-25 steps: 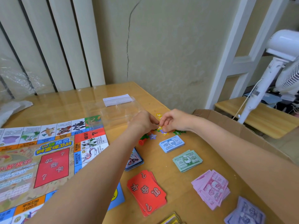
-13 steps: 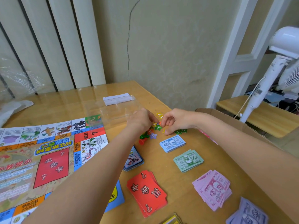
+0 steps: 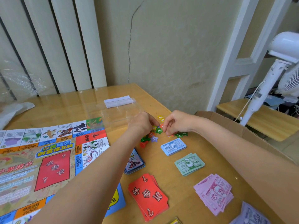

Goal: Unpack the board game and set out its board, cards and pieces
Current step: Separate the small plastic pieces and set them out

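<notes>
Both my hands meet over a small pile of coloured star tokens (image 3: 159, 131) near the table's far right edge. My left hand (image 3: 142, 123) has its fingers curled, fingertips down at the tokens. My right hand (image 3: 176, 122) pinches a small red token between thumb and forefinger. A purple star (image 3: 154, 139), a green pawn (image 3: 144, 139) and a red pawn (image 3: 143, 144) lie just below the left hand. The game board (image 3: 48, 159) lies unfolded at the left. An empty clear plastic bag (image 3: 116, 113) lies behind the left hand.
Stacks of play money lie to the right: blue (image 3: 173, 146), green (image 3: 189, 164), pink (image 3: 213, 193) and purple (image 3: 250, 215). Red cards (image 3: 148, 196) and picture cards (image 3: 135, 162) sit near my left forearm. A cardboard box (image 3: 234, 126) and a white fan (image 3: 275, 78) stand to the right.
My hands have stayed over the token pile, with the fingers shifting slightly among the stars. The camera has moved a little. The stacks and the board are unchanged.
</notes>
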`<state>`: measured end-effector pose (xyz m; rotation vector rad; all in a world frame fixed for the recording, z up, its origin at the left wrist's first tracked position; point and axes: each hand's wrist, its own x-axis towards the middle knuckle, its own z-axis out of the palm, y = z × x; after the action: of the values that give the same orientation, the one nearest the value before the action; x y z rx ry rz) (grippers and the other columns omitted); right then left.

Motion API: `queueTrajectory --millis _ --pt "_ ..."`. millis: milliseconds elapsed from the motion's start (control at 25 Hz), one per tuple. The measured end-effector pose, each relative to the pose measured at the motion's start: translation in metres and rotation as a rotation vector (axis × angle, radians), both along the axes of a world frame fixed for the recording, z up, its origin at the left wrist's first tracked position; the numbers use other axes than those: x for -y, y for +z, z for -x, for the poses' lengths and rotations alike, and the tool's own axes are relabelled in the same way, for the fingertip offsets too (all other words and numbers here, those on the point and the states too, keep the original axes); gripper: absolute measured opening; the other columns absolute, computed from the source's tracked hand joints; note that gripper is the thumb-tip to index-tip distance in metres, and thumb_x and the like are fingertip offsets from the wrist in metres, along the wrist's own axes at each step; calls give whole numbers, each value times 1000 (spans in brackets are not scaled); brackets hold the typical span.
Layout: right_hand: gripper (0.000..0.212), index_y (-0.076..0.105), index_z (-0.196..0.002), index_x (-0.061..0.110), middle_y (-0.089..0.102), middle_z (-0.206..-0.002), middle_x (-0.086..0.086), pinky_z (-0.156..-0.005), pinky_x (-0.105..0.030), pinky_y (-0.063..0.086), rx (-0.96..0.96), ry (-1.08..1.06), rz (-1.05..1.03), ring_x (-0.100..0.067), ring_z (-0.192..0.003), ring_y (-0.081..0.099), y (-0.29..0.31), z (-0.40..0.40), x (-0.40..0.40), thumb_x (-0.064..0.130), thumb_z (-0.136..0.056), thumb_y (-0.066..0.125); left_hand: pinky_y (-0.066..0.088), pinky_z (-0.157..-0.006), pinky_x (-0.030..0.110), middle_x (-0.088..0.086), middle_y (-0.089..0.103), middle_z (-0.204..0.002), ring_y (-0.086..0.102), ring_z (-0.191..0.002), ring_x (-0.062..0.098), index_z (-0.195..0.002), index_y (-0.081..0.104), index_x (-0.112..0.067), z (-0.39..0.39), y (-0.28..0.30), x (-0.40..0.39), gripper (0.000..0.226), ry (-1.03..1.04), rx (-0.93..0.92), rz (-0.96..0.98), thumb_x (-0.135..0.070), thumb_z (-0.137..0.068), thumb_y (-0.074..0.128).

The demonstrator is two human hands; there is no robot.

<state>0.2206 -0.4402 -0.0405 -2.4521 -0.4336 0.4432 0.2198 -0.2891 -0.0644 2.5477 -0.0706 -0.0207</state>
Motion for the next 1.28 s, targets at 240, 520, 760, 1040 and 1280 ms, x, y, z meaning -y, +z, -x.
queueTrajectory --millis 240,520,760,1040,1280 --pt "13 65 -84 9 62 -78 -4 -68 -18 45 23 -32 -48 -12 -68 57 7 3 7 0 -78 70 48 -87 28 0 66 -108 60 -101 19 -94 73 -30 -1 -1 0 44 -1 16 -16 2 -84 45" --pt "32 59 -75 25 55 -74 5 -79 -33 48 25 53 108 -10 -67 53 3 3 4 -4 -74 72 47 -93 33 7 64 -114 57 -110 24 -106 69 -22 2 -6 -4 34 -34 112 -126 -3 -85 50" --pt "22 66 -95 9 52 -71 6 -59 -17 41 151 -81 -26 -6 -59 48 -3 -1 -10 -2 -77 70 45 -85 30 7 66 -112 57 -107 25 -104 70 -22 6 0 -8 24 -53 113 -132 -13 -88 54" --pt "21 64 -101 0 62 -76 -1 -72 -19 51 92 -104 -151 -6 -58 58 3 -1 -10 -4 -80 66 43 -88 24 4 67 -109 57 -107 18 -108 68 -16 7 5 -13 23 -165 114 -196 -14 -87 61" --pt "15 74 -88 8 64 -72 6 -63 -11 43 243 -58 185 -2 -69 55 14 12 8 13 -75 76 44 -88 24 5 66 -112 57 -107 19 -108 68 -13 8 7 -12 22 -178 116 -190 -13 -87 62"
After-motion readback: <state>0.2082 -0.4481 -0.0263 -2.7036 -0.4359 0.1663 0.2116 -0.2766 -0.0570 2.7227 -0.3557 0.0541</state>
